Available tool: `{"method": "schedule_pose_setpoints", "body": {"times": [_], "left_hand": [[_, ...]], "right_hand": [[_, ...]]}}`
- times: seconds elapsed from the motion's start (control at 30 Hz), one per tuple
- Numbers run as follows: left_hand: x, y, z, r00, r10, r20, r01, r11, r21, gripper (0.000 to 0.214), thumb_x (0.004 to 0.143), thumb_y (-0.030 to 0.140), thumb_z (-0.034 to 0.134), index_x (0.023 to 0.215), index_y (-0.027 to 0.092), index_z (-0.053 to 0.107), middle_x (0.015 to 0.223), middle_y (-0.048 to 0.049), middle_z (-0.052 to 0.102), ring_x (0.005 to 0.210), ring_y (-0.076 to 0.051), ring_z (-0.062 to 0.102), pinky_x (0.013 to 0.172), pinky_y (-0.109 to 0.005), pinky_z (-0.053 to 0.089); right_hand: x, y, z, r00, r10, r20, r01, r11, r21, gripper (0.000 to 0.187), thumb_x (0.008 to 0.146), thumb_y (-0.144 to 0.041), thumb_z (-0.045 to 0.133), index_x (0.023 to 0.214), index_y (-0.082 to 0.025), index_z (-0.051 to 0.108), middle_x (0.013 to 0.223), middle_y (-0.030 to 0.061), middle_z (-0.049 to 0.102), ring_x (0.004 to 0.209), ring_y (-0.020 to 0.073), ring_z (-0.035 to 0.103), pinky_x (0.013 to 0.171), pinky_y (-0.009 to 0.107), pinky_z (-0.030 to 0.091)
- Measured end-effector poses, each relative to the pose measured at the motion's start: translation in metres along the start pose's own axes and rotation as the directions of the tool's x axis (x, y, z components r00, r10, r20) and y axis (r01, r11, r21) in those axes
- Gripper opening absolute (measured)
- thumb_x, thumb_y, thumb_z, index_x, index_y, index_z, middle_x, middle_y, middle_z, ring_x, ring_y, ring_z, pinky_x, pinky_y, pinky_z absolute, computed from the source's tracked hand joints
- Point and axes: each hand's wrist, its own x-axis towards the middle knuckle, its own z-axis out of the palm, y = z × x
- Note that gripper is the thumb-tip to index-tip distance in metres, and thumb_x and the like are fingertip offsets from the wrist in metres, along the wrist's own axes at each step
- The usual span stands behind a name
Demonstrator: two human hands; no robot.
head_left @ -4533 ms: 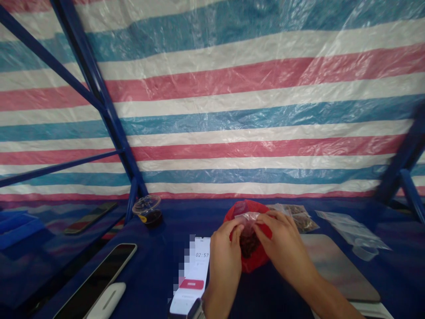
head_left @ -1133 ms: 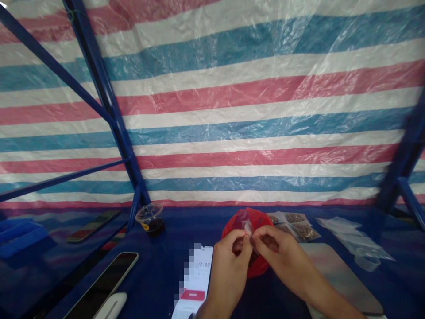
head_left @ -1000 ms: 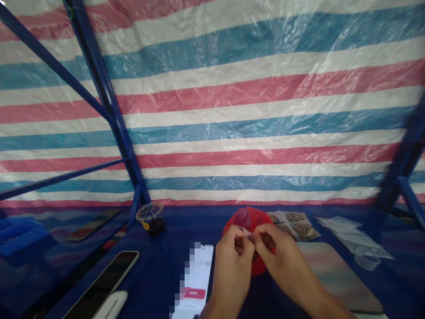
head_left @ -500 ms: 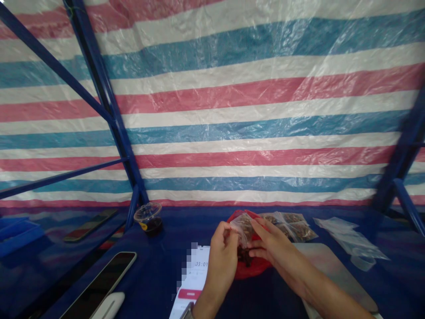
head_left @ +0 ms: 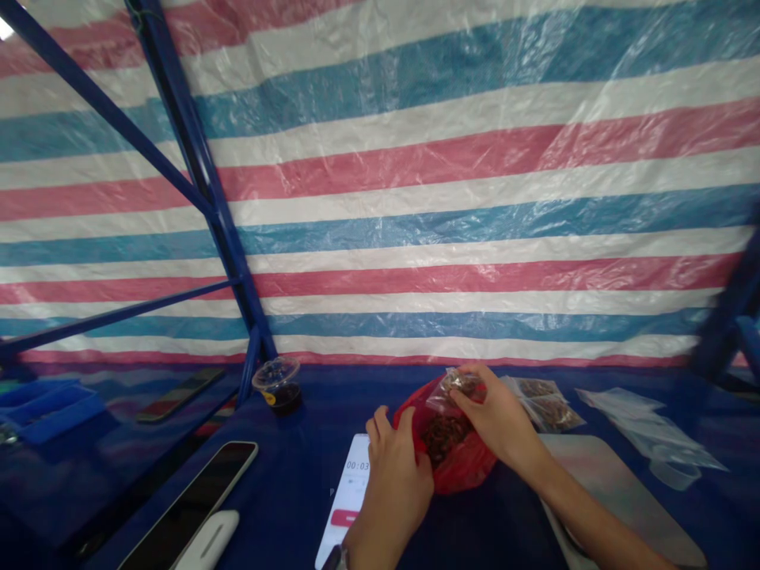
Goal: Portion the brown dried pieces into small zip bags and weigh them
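Observation:
A red plastic bag point(head_left: 469, 467) stands with its mouth spread, and loose brown dried pieces point(head_left: 442, 437) lie inside. My right hand point(head_left: 502, 419) is closed on a small clear zip bag point(head_left: 460, 388) partly filled with brown pieces, pinched between thumb and fingers over the far side of the red bag. At the red bag's near left rim is my left hand point(head_left: 395, 475), its thumb and forefinger gripping the edge while the other fingers curl outside. Just right of my right hand lie filled zip bags point(head_left: 543, 404).
Flat clear bags point(head_left: 635, 419) and a small plastic scoop or cup point(head_left: 675, 471) lie at the right, beyond a grey flat board point(head_left: 617, 491). To the left are a lit phone point(head_left: 344, 503), a dark phone point(head_left: 195, 499), a white device point(head_left: 210, 542) and a lidded cup point(head_left: 279, 388).
My left hand has let go of the small zip bag and moved down to the red bag's rim. My right hand now holds the zip bag alone. The view has shifted slightly.

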Motion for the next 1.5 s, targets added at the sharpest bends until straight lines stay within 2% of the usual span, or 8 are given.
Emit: {"method": "schedule_pose_setpoints", "body": {"times": [0.13, 0.3, 0.37, 0.5, 0.63, 0.73, 1.1, 1.5], "left_hand": [[0.010, -0.009, -0.001, 1.000, 0.015, 0.015, -0.015, 0.998, -0.055, 0.064, 0.074, -0.007, 0.051, 0.129, 0.015, 0.074, 0.122, -0.0176, 0.069, 0.116, -0.034, 0.062, 0.107, -0.047, 0.048], [0.014, -0.007, -0.005, 0.999, 0.042, -0.026, -0.046, 0.986, -0.160, 0.061, 0.075, -0.013, 0.045, 0.118, 0.017, 0.078, 0.115, -0.0122, 0.074, 0.110, -0.025, 0.069, 0.102, -0.035, 0.051], [0.014, -0.003, -0.008, 0.998, 0.033, -0.057, -0.045, 0.976, -0.212, 0.060, 0.075, -0.015, 0.043, 0.114, 0.016, 0.078, 0.111, -0.0117, 0.075, 0.106, -0.024, 0.072, 0.100, -0.034, 0.053], [0.013, 0.004, -0.011, 0.992, 0.008, -0.129, -0.048, 0.949, -0.313, 0.057, 0.076, -0.017, 0.040, 0.107, 0.013, 0.077, 0.107, -0.0118, 0.077, 0.103, -0.022, 0.074, 0.099, -0.034, 0.054], [0.013, 0.007, -0.013, 0.984, -0.002, -0.179, -0.068, 0.921, -0.383, 0.058, 0.076, -0.019, 0.039, 0.105, 0.014, 0.076, 0.108, -0.0100, 0.077, 0.105, -0.020, 0.074, 0.101, -0.035, 0.054], [0.013, 0.008, -0.014, 0.983, -0.003, -0.183, -0.073, 0.911, -0.407, 0.057, 0.075, -0.019, 0.039, 0.103, 0.015, 0.076, 0.106, -0.0098, 0.078, 0.103, -0.020, 0.075, 0.100, -0.035, 0.055], [0.008, 0.010, -0.012, 0.990, 0.066, -0.122, -0.108, 0.915, -0.388, 0.058, 0.076, -0.014, 0.039, 0.108, 0.017, 0.078, 0.109, -0.0098, 0.075, 0.108, -0.022, 0.071, 0.104, -0.036, 0.053], [-0.003, 0.021, -0.009, 0.978, 0.208, -0.021, -0.205, 0.938, -0.281, 0.068, 0.081, -0.010, 0.040, 0.131, 0.023, 0.073, 0.122, -0.0115, 0.068, 0.119, -0.025, 0.063, 0.109, -0.035, 0.049]], "right_hand": [[-0.001, -0.006, 0.003, 0.994, -0.071, 0.081, 0.074, 0.996, -0.039, 0.020, 0.079, -0.025, 0.068, 0.099, -0.025, 0.070, 0.095, 0.0037, 0.082, 0.092, 0.0261, 0.078, 0.088, 0.037, 0.057], [0.002, -0.006, 0.002, 0.985, -0.067, 0.161, 0.091, 0.985, -0.148, 0.019, 0.080, -0.021, 0.068, 0.098, -0.026, 0.071, 0.094, 0.0027, 0.082, 0.089, 0.0263, 0.077, 0.086, 0.038, 0.055], [0.003, -0.004, -0.001, 0.987, -0.070, 0.146, 0.096, 0.979, -0.181, 0.021, 0.082, -0.022, 0.069, 0.102, -0.027, 0.071, 0.099, 0.0030, 0.082, 0.094, 0.0271, 0.077, 0.089, 0.039, 0.055], [0.005, -0.003, -0.004, 0.974, -0.057, 0.219, 0.105, 0.972, -0.211, 0.014, 0.081, -0.018, 0.069, 0.093, -0.026, 0.071, 0.096, 0.0039, 0.082, 0.096, 0.0278, 0.078, 0.091, 0.039, 0.055], [0.004, -0.008, -0.006, 0.985, -0.082, 0.152, 0.106, 0.981, -0.159, 0.020, 0.083, -0.022, 0.069, 0.102, -0.026, 0.072, 0.101, 0.0053, 0.083, 0.098, 0.0275, 0.078, 0.091, 0.040, 0.056], [0.004, -0.014, -0.007, 0.982, -0.095, 0.165, 0.120, 0.982, -0.145, 0.014, 0.085, -0.025, 0.066, 0.097, -0.026, 0.074, 0.094, 0.0043, 0.083, 0.089, 0.0266, 0.079, 0.085, 0.038, 0.058], [0.004, -0.022, -0.006, 0.975, -0.163, 0.148, 0.166, 0.986, -0.009, 0.022, 0.081, -0.017, 0.062, 0.099, -0.023, 0.074, 0.092, 0.0040, 0.083, 0.086, 0.0212, 0.079, 0.083, 0.033, 0.062], [0.000, -0.019, 0.002, 0.963, -0.163, 0.217, 0.127, 0.977, 0.172, 0.025, 0.083, -0.024, 0.065, 0.107, -0.024, 0.070, 0.094, 0.0034, 0.082, 0.090, 0.0210, 0.080, 0.086, 0.034, 0.064]]}}
